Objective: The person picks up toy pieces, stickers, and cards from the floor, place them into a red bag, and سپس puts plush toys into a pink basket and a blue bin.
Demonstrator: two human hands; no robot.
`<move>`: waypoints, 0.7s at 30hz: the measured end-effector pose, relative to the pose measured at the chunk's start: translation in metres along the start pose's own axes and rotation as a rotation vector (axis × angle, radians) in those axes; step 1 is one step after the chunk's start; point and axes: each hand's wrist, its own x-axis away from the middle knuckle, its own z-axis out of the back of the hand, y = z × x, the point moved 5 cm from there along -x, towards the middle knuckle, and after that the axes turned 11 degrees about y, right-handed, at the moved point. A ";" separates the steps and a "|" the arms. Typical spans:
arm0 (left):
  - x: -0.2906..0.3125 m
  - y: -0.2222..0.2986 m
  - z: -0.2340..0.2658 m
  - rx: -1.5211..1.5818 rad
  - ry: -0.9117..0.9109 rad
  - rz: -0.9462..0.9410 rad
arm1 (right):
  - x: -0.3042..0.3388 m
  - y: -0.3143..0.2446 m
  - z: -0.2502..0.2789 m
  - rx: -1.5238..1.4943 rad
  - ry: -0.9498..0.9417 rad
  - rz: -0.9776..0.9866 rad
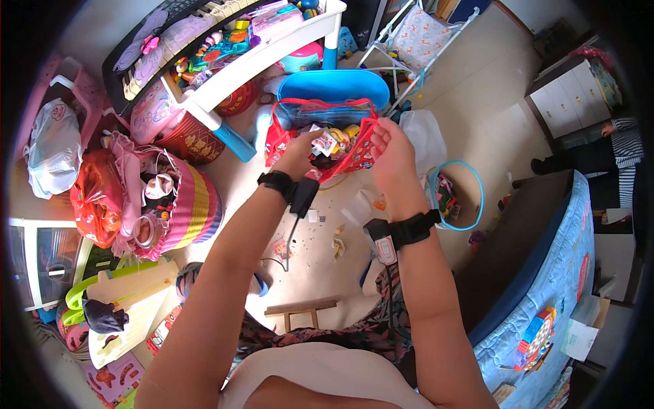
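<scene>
My right hand (394,155) is clamped on the edge of the red bag (359,157), which sits open just in front of the blue tub (371,84), and my left hand (296,155) is in by the small toys (343,139), but I can't tell if those fingers pinch anything.

The floor (501,88) is pale and brightly lit. At the right stands a bed (514,245) with a light-blue quilt (545,293), and beyond it a white-fronted cabinet (572,99).
</scene>
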 end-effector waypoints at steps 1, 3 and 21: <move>0.005 -0.004 0.006 -0.023 -0.036 -0.091 | 0.001 0.002 0.000 -0.013 -0.010 -0.046; 0.042 0.088 -0.067 0.210 0.142 0.239 | -0.029 -0.032 0.063 -0.021 0.128 0.021; 0.291 -0.223 0.013 -1.108 -0.363 0.377 | 0.001 -0.035 0.055 -0.042 -0.489 -0.253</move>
